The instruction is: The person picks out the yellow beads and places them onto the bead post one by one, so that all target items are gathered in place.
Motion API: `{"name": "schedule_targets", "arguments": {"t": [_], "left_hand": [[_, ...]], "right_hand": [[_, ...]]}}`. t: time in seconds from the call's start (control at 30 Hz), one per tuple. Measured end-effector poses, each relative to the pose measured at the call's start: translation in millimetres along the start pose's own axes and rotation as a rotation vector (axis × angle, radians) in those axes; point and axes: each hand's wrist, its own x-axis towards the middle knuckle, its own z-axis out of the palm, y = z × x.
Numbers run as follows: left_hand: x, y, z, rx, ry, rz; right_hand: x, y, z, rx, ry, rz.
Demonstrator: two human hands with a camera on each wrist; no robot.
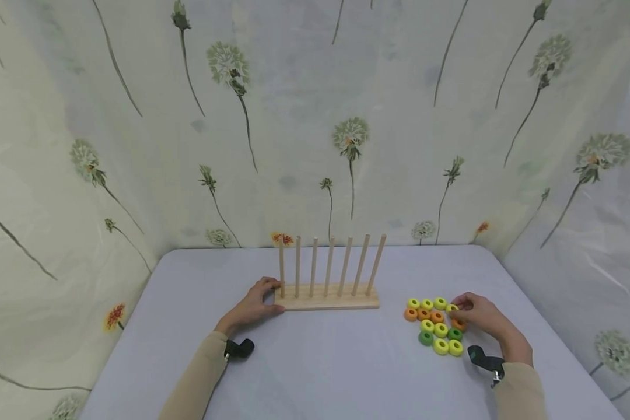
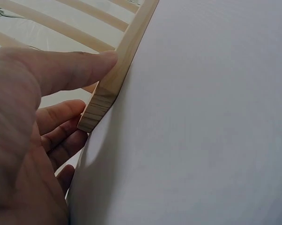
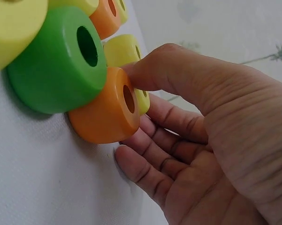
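Note:
My left hand [image 1: 254,304] grips the left end of a wooden peg rack [image 1: 328,302], its thumb on the front edge and its fingers behind the end. Several bare upright pegs [image 1: 314,265] stand in a row on that base. In the left wrist view the thumb [image 2: 80,70] lies along the base [image 2: 101,105]. On the right, my right hand [image 1: 483,318] pinches a yellow bead [image 1: 452,308] at the far corner of a bead group. In the right wrist view an orange bead [image 3: 108,110] partly hides this yellow bead [image 3: 144,101].
Several yellow, orange and green beads lie close together on the white table [image 1: 315,367], among them a green bead [image 3: 61,61] beside the orange one. A flower-patterned cloth [image 1: 294,116] hangs behind and at both sides of the table.

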Motion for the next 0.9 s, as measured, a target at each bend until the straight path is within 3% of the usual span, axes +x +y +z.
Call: {"name": "schedule_targets", "arguments": {"t": [0.53,0.9], "left_hand": [[-0.3,-0.4,0.4,-0.008,-0.002,-0.025],[-1.8,2.9,-0.3,-0.021,0.003,0.001]], "right_hand": [[2.0,0.3,-4.2,-0.023,0.048,0.004],[-2.4,-7.1,-6.8,-0.025,0.165,-0.032]]}}
